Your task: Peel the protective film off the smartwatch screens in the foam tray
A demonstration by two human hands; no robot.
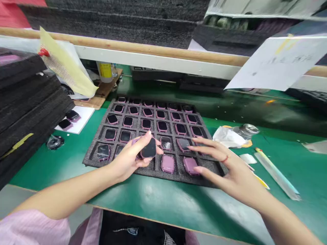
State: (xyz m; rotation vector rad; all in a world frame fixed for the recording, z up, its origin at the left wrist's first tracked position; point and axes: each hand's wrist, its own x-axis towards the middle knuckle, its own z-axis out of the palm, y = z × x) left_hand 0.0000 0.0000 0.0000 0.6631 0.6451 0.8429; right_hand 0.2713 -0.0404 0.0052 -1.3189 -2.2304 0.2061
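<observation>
In my left hand [133, 154] is a smartwatch [148, 149] with a black screen and pink case, gripped between thumb and fingers above the tray. A second pink edge shows beside it, partly hidden by my fingers. My right hand [222, 161] hovers with fingers spread over the right front of the dark foam tray [150, 174]. Its fingertips are close to a smartwatch [183, 144] lying screen up and to a pink watch case [190, 165] lying back up; contact is unclear. Another pink watch case [167, 163] lies in the front row. Rows of black-screened watches fill cells behind.
Stacked black foam trays [30, 98] stand at the left, beside a white pad [79, 119] with two watches. A clear plastic sleeve [277, 173] and a glass jar [245, 131] are at the right. A shelf edge [153, 59] crosses above, with hanging paper [278, 61].
</observation>
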